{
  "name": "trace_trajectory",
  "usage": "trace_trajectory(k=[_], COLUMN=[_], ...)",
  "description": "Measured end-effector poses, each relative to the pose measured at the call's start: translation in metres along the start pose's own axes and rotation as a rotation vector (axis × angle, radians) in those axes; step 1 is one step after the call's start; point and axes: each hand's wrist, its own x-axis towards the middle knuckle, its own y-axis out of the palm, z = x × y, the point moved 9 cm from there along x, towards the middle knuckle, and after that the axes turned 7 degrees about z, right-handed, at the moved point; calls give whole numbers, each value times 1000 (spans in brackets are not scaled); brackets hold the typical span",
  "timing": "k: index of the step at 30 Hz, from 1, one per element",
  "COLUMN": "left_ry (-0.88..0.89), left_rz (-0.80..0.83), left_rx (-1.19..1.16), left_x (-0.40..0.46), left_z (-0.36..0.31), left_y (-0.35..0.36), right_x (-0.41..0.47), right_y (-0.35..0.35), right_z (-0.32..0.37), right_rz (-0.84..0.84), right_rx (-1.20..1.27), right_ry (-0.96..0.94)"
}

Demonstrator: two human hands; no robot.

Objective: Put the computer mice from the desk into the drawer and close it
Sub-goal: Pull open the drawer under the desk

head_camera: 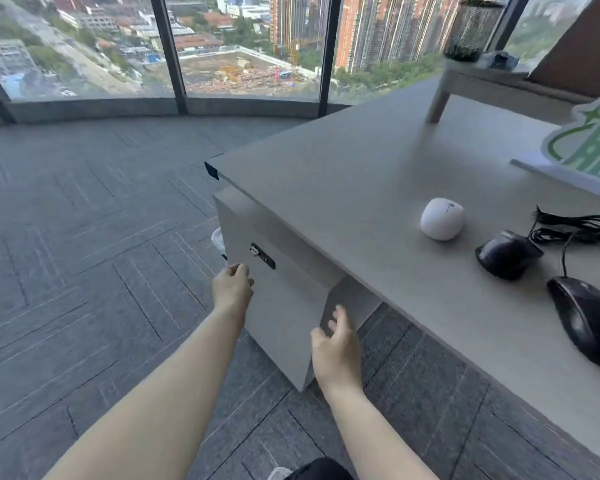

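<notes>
Writing: none readable; the green and white sign (pixel 593 147) at the right edge of the bench (pixel 343 174) shows shapes only, cut off by the frame.
Mice: three, all on the bench top, none in the drawer.
White mouse (pixel 442 218): rounded, nearest the window, apart from the two black ones.
Small black mouse (pixel 506 254): just beside a coiled black cable (pixel 572 226).
Large black mouse (pixel 589 318): nearest the viewer, close to the bench's front edge, a thin cord running up from it.
Drawer unit (pixel 278 306): grey, under the bench's corner, front flush and shut, one dark lock (pixel 262 256) near its top.
Left hand (pixel 232 289): at the unit's left front edge just below the lock, fingers curled loosely, gripping nothing that can be seen.
Right hand (pixel 338 344): at the unit's right edge, fingers spread slightly, empty.
Far bench: one mesh cup (pixel 471 29) on a small riser (pixel 471 81).
</notes>
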Motion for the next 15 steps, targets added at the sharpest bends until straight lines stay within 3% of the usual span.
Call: trace_trajectory(k=[15], left_ry=[-121], left_rz=[29], left_rx=[-106], left_x=[85], left_z=[10], left_y=[30], right_x=[30], right_y=[-3], right_z=[0], right_rz=[-225], right_rx=[-37], right_ry=[-57])
